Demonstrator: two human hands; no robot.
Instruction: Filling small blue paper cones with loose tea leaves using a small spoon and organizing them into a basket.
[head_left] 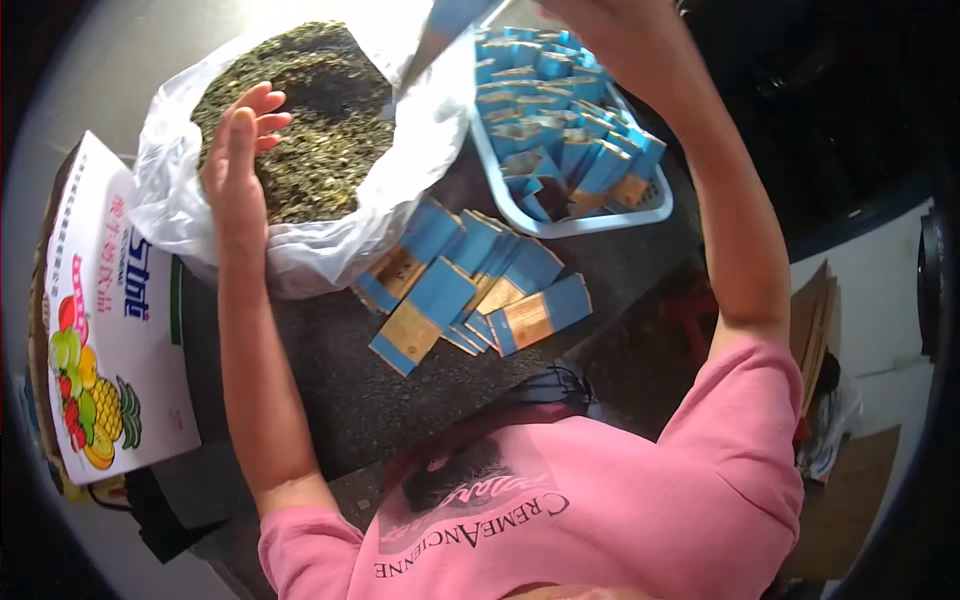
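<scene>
My left hand (240, 170) hovers over a white plastic bag (175, 190) of dried green leaves (320, 150), at the left side of its opening. Its thumb and fingers stand apart with nothing between them. My right arm reaches up to the top edge, where my right hand (625, 45) is partly cut off and its fingers are mostly out of sight. Left of that hand, a blurred blue and grey flat piece (440, 35) hangs over the bag's far right rim; whether the hand holds it is not visible.
A light blue plastic basket (575, 227) at the upper right holds many upright blue packets (545, 100). Several flat blue and tan packets (430, 305) lie loosely on the dark tabletop (330, 400). A white carton with fruit pictures (120, 330) stands at the left.
</scene>
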